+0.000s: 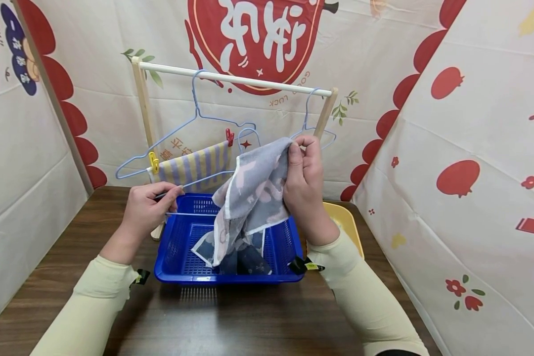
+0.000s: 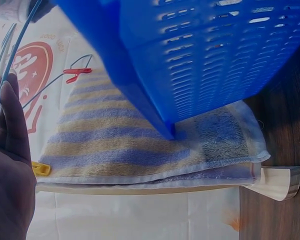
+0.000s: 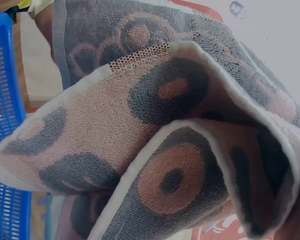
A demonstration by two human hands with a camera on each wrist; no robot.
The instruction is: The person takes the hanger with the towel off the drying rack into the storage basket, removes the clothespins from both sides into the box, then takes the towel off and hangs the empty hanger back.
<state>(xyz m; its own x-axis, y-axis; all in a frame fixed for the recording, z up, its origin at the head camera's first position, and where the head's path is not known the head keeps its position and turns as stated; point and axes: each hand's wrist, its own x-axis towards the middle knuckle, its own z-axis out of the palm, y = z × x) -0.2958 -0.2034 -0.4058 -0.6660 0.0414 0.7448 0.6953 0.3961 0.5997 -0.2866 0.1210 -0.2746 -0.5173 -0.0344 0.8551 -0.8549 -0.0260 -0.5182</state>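
Note:
My left hand [image 1: 144, 210] grips one end of a blue clothes hanger [image 1: 204, 179] above the left side of a blue plastic basket [image 1: 229, 278]. With thumb and fingers, my right hand [image 1: 306, 178] pinches an upper corner of a grey and pink patterned towel [image 1: 260, 188]. The towel drapes in folds over the basket and hides part of the hanger. In the right wrist view its white hem and round motifs fill most of the picture. Dark patterned cloth [image 1: 249, 259] lies in the basket below it.
Behind the basket stands a drying rack [image 1: 231, 76]. One hanger on it carries a striped towel [image 1: 196, 165] held by a yellow clothespin [image 1: 154, 162] and a red clothespin [image 1: 229, 137]. Another hanger [image 1: 306, 116] hangs at its right end. A yellow container [image 1: 347, 222] sits behind my right forearm.

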